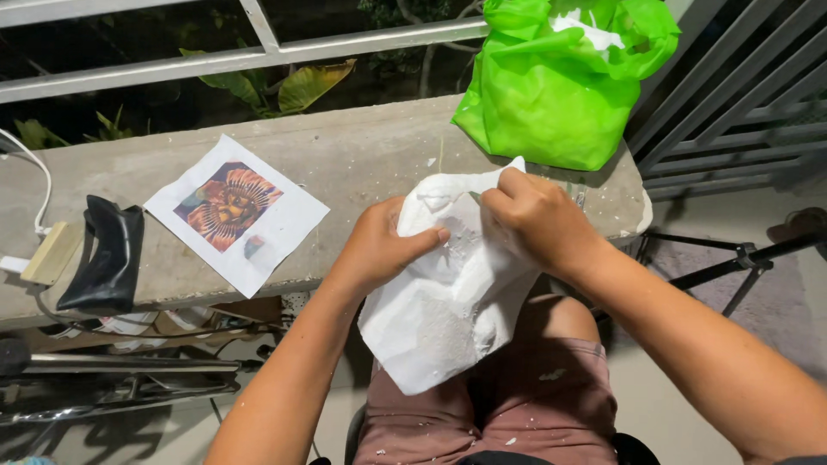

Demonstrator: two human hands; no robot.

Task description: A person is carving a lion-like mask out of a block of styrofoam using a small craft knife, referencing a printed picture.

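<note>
A white foam block (448,301), roughly carved with a face-like end, rests tilted over my lap and against the concrete ledge (362,155). My left hand (379,245) grips its left side, thumb pressed onto the surface. My right hand (538,220) is closed at the block's upper part, fingers pinched as if around a small tool that I cannot make out. White crumbs dot the block and my dark red shorts (534,405).
On the ledge lie a printed sheet with an orange and purple face picture (234,211), a black curved object (108,258), a small wooden block (52,251) with a white cable, and a green plastic bag (560,77). A metal railing runs behind; tripod legs (732,258) stand right.
</note>
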